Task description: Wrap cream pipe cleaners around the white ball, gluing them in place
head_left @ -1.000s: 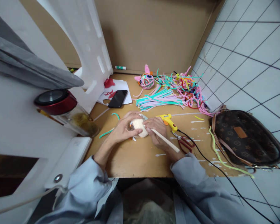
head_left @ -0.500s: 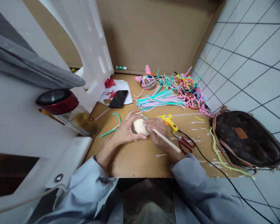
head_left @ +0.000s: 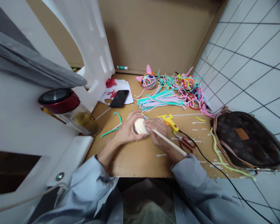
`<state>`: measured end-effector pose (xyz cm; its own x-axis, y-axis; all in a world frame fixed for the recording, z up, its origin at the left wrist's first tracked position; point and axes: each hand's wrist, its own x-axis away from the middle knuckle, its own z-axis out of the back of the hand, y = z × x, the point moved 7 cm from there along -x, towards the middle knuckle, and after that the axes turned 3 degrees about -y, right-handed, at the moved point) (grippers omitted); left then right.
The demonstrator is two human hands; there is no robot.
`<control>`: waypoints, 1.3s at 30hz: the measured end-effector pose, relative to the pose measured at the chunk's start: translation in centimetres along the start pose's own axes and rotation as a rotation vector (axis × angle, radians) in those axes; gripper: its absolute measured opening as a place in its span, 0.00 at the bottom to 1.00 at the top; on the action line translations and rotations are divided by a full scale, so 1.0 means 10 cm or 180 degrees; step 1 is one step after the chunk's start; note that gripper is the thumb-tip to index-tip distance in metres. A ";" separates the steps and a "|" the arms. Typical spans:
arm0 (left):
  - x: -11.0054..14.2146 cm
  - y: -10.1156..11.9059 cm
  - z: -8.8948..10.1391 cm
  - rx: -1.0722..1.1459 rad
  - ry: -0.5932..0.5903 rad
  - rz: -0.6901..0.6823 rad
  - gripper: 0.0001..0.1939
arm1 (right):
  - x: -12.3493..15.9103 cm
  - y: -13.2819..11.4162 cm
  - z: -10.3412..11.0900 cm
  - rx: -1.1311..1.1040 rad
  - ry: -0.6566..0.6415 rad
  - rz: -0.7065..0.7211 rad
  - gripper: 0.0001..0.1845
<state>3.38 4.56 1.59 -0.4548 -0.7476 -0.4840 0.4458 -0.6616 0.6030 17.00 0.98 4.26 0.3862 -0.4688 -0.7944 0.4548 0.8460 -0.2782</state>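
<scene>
Your left hand (head_left: 127, 129) gripped the cream-banded ball (head_left: 140, 127) around its left side, your right hand (head_left: 159, 130) pinched a pale strip (head_left: 169, 142) at its right edge, the ball sat between both hands, the strip slanted toward your right sleeve (head_left: 189, 171).

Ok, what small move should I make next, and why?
Perhaps lay the long cream strip further around the round cream-wrapped piece: your left hand holds that piece, your right hand grips the strip beside it, and a loose length sticks out.
</scene>
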 end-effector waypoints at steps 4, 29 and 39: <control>-0.01 -0.01 0.01 -0.0008 -0.0009 0.0027 0.29 | -0.01 -0.02 0.04 0.0252 0.0016 -0.0029 0.09; -0.01 -0.05 0.00 0.0049 -0.0039 0.0033 0.33 | 0.07 0.11 -0.02 0.0143 0.0182 -0.0249 0.12; 0.00 -0.06 -0.01 0.0106 -0.0003 0.0052 0.36 | 0.06 0.06 0.00 0.0115 0.0253 -0.0125 0.10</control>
<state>3.22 4.95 1.19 -0.4484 -0.7581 -0.4734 0.4271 -0.6470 0.6316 17.49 1.21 3.56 0.3033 -0.4785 -0.8241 0.4975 0.8171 -0.2913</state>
